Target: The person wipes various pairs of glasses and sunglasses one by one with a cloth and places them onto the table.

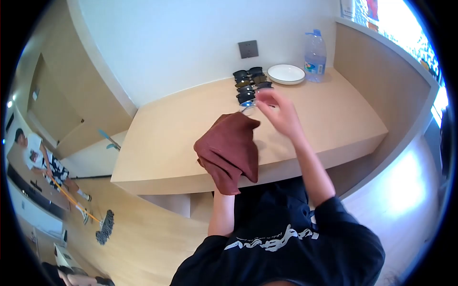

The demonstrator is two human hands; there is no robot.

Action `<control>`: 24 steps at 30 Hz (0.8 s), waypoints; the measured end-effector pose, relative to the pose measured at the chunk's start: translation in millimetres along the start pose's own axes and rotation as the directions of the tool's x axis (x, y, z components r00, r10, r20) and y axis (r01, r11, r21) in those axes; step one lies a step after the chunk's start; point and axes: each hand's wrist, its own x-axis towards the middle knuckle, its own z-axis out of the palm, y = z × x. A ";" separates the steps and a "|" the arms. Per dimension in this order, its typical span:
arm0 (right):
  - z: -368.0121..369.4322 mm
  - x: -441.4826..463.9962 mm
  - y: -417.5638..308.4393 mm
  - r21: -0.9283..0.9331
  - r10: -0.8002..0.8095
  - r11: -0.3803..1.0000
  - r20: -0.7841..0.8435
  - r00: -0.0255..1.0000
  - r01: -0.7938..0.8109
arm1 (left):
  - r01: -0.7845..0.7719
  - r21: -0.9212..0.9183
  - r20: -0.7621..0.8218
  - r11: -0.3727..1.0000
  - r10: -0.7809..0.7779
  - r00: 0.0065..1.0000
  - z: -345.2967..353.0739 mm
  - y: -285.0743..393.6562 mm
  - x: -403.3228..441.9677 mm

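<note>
A reddish-brown cloth point(228, 145) drapes over my left hand, above the desk's front edge. It hides the fingers, and only the forearm shows below. My right hand point(282, 117) is raised to the right of the cloth, thumb and fingers bent together in a pinch. Between this hand and the cloth's top shows a thin-framed pair of glasses point(246, 110), partly hidden, which the fingertips seem to hold. Just behind, several pairs of dark sunglasses point(245, 88) lie in a row towards the wall, the nearest with a blue lens.
On the wooden desk point(167, 138), a white plate point(286, 74) and a clear plastic bottle point(315, 57) stand behind the sunglasses. A wall socket point(248, 49) is above. A raised panel point(381, 66) bounds the right side. At left, a person point(40, 155) holds a mop point(106, 226) on the floor.
</note>
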 end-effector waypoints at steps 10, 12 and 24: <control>71.0 -101.2 -87.9 -0.155 -0.244 0.951 0.152 0.958 0.267 | 0.409 -0.695 0.081 0.591 -0.502 0.861 -16.8 -0.8 3.9; 67.9 -99.0 -74.3 -0.162 -0.274 0.939 0.188 0.943 0.305 | 0.418 -0.726 0.080 0.547 -0.536 0.840 -18.9 1.4 5.4; 67.0 -84.5 -68.8 -0.175 -0.178 0.959 0.228 0.957 0.221 | 0.292 -0.907 0.263 0.305 -0.134 0.956 -26.1 -28.2 8.5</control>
